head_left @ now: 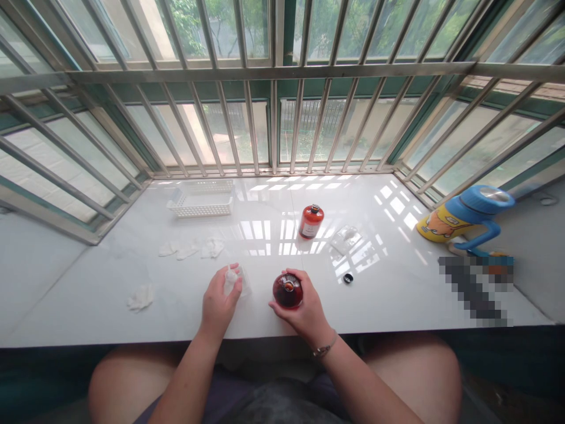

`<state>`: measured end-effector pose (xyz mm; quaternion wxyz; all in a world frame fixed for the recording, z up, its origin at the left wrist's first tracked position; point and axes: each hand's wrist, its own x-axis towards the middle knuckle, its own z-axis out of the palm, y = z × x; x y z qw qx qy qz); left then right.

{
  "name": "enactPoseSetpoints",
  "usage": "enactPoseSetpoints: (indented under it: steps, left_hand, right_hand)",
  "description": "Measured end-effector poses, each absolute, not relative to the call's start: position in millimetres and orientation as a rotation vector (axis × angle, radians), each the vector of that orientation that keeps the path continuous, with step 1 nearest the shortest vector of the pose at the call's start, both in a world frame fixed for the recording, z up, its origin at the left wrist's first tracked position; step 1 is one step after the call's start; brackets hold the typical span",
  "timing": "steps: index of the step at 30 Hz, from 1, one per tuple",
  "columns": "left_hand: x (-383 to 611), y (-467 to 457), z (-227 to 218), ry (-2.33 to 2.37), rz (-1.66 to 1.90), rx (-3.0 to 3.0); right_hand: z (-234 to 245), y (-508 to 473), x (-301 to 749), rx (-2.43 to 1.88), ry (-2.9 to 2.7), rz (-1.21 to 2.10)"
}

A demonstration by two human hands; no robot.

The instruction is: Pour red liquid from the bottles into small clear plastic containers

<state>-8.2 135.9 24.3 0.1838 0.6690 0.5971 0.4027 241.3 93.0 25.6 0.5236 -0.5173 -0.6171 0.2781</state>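
My right hand (pixel 304 303) is wrapped round a dark red glass bottle (pixel 288 290), seen from above with its neck uncapped. To its left, my left hand (pixel 223 294) is closed on a small whitish translucent piece (pixel 231 275), whose kind is unclear. Just behind those fingers, partly hidden, lies a clear plastic tray (pixel 243 281). A small black cap (pixel 348 278) rests on the white counter to the right of the bottle. Farther back stands a second red bottle (pixel 311 221), with a pale label and a dark top. Beside it lies a clear plastic package (pixel 348 239).
A white perforated basket (pixel 200 206) sits at the back left. Several crumpled white tissues (pixel 185 250) lie left of my hands, one (pixel 140 298) nearer the front edge. At the right leans a blue and yellow thermos (pixel 463 215), near a blurred-out dark object (pixel 474 291). Metal bars border the counter.
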Motion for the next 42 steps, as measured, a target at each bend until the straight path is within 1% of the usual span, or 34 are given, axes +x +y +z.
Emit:
enactPoseSetpoints:
  steps: [18, 24, 29, 34, 38, 42]
  left_hand:
    - [-4, 137, 28, 1.73, 1.163, 1.869]
    - [4, 137, 26, 1.783, 1.208, 1.703]
    - [8, 139, 23, 1.667, 1.332, 1.475]
    - [8, 140, 25, 1.655, 1.253, 1.472]
    - [9, 140, 29, 1.625, 1.315, 1.413]
    - [8, 140, 30, 1.668, 1.249, 1.463]
  right_hand:
    - [25, 92, 241, -1.243, -1.487, 0.643]
    - [23, 91, 240, -1.241, -1.481, 0.642]
    - [21, 92, 240, -1.23, -1.486, 0.638]
    - [19, 92, 240, -1.231, -1.481, 0.642]
    - [16, 92, 240, -1.225, -1.459, 0.648]
    - [17, 92, 240, -1.224, -1.472, 0.649]
